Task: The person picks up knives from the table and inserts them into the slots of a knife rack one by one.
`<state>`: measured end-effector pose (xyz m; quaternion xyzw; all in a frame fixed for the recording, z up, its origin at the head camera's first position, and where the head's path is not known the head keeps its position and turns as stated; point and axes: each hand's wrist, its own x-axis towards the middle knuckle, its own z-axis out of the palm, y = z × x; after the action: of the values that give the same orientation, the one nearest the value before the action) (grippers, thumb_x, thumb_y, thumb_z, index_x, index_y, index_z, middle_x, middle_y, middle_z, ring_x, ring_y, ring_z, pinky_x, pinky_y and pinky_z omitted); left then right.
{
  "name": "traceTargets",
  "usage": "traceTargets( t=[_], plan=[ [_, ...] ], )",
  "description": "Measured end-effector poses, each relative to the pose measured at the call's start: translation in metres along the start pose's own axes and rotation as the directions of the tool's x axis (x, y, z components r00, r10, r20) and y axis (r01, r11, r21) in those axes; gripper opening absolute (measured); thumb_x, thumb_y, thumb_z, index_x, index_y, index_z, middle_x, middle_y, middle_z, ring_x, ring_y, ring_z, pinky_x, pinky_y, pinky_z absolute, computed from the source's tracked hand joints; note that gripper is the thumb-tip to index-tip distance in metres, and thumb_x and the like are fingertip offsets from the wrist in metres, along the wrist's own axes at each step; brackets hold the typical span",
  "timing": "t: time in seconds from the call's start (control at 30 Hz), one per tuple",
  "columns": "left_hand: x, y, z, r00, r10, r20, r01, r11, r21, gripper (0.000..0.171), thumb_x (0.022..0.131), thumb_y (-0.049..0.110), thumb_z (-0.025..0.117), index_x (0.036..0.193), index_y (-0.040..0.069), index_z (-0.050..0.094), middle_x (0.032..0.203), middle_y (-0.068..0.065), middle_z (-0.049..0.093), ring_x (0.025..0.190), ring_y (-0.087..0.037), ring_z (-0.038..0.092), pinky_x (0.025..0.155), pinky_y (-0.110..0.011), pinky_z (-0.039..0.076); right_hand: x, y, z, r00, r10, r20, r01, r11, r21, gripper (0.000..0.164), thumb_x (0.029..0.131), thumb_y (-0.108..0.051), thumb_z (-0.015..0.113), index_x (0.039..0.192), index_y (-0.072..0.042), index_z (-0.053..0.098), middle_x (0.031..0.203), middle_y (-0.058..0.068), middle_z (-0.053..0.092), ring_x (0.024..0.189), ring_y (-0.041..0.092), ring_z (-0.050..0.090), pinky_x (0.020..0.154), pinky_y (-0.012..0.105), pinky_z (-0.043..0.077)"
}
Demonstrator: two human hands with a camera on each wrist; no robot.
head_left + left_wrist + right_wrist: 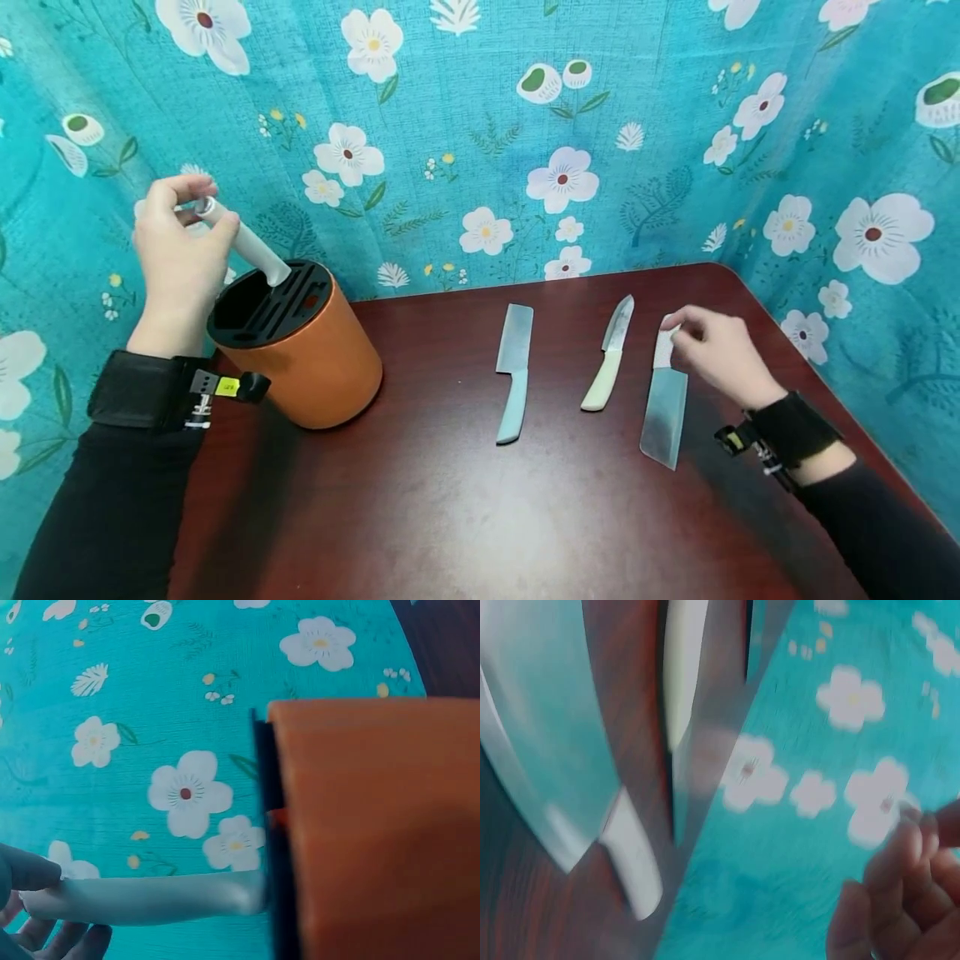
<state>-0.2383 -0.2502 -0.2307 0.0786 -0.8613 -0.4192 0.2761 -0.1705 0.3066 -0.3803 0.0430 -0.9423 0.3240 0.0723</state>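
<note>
Knife (262,254) in block (337,358): my left fingers (224,227) pinch its handle (150,900); probably stiff, light.
Cleaver (664,417) right of block: likely blade-heavy; grip white handle (634,862); my right fingers (688,317) loose, empty.

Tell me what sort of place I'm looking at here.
Likely an indoor tabletop work spot, perhaps at home, though the room itself is hidden. A dark reddish-brown table stands against a flowered teal cloth, with an orange knife block on it.

Left hand (177,254) grips; right hand (716,346) hangs loosely curled.
</note>
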Motion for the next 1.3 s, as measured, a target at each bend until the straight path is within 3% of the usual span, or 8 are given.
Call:
traceTargets(
  t=[0.17,0.23,0.37,0.47,0.67,0.8,1.07,1.3],
  plan=[
    [-0.012,0.009,-0.005,0.973,0.231,-0.022,-0.226,0.965,0.131,0.037,0.100,0.019,0.055,0.136,0.015,0.063,0.136,0.000,0.053,0.123,-0.016,0.052,0.109,-0.032,0.037,0.028,0.030,-0.008,0.994,0.099,-0.044,-0.099,0.995,0.001,0.028,0.103,-0.025,0.048,0.110,-0.006,0.068,0.082,0.012,0.070,0.069,0.022,0.064,0.059,0.030,0.046],
    [-0.024,0.018,-0.003,0.930,0.368,-0.016,-0.362,0.920,0.150,0.033,0.099,0.014,0.056,0.129,0.005,0.066,0.140,-0.016,0.053,0.130,-0.034,0.047,0.109,-0.043,0.036,0.038,0.041,-0.005,0.989,0.147,-0.009,-0.148,0.989,-0.016,0.033,0.104,-0.029,0.048,0.113,-0.003,0.066,0.090,0.018,0.071,0.076,0.026,0.066,0.062,0.030,0.047],
    [-0.058,0.035,0.008,0.799,0.601,0.007,-0.597,0.793,0.120,0.024,0.096,0.006,0.061,0.115,-0.005,0.070,0.129,-0.025,0.061,0.123,-0.044,0.052,0.104,-0.055,0.038,0.056,0.060,0.009,0.964,0.253,0.077,-0.248,0.967,-0.064,0.041,0.103,-0.038,0.051,0.116,-0.001,0.062,0.098,0.021,0.071,0.083,0.029,0.068,0.062,0.029,0.047],
    [-0.087,0.034,0.020,0.757,0.651,0.065,-0.654,0.754,0.063,0.020,0.095,0.006,0.062,0.110,-0.001,0.073,0.113,-0.019,0.071,0.107,-0.036,0.063,0.093,-0.044,0.047,0.065,0.069,0.023,0.935,0.324,0.147,-0.309,0.944,-0.113,0.045,0.100,-0.045,0.053,0.104,-0.001,0.060,0.085,0.015,0.069,0.079,0.027,0.067,0.061,0.032,0.045],
    [-0.136,0.001,0.047,0.806,0.453,0.381,-0.506,0.861,0.049,0.019,0.098,0.014,0.063,0.113,0.008,0.073,0.100,-0.007,0.074,0.089,-0.020,0.067,0.076,-0.037,0.050,0.073,0.076,0.040,0.871,0.441,0.215,-0.381,0.885,-0.268,0.065,0.095,-0.061,0.052,0.094,0.004,0.057,0.078,0.016,0.059,0.078,0.030,0.060,0.063,0.039,0.044],
    [-0.160,-0.022,0.069,0.799,0.263,0.540,-0.370,0.924,0.097,0.023,0.099,0.019,0.062,0.118,0.010,0.071,0.105,-0.004,0.074,0.091,-0.019,0.066,0.079,-0.041,0.053,0.075,0.078,0.044,0.842,0.490,0.226,-0.413,0.855,-0.313,0.081,0.095,-0.063,0.050,0.123,0.012,0.055,0.102,0.027,0.060,0.089,0.036,0.057,0.069,0.042,0.046],
    [-0.205,-0.053,0.100,0.791,0.103,0.603,-0.332,0.901,0.281,0.027,0.097,0.027,0.068,0.120,0.013,0.070,0.106,-0.002,0.073,0.082,-0.017,0.068,0.063,-0.033,0.052,0.078,0.084,0.053,0.817,0.522,0.244,-0.425,0.832,-0.355,0.084,0.096,-0.060,0.046,0.134,0.015,0.050,0.121,0.036,0.056,0.100,0.042,0.057,0.076,0.048,0.049],
    [-0.221,-0.065,0.111,0.795,0.052,0.605,-0.321,0.882,0.345,0.020,0.096,0.029,0.069,0.109,0.014,0.073,0.106,-0.002,0.073,0.079,-0.017,0.068,0.062,-0.035,0.053,0.080,0.088,0.047,0.816,0.527,0.238,-0.446,0.835,-0.321,0.081,0.097,-0.055,0.042,0.138,0.014,0.047,0.132,0.039,0.049,0.107,0.045,0.054,0.085,0.053,0.049]
  ],
)
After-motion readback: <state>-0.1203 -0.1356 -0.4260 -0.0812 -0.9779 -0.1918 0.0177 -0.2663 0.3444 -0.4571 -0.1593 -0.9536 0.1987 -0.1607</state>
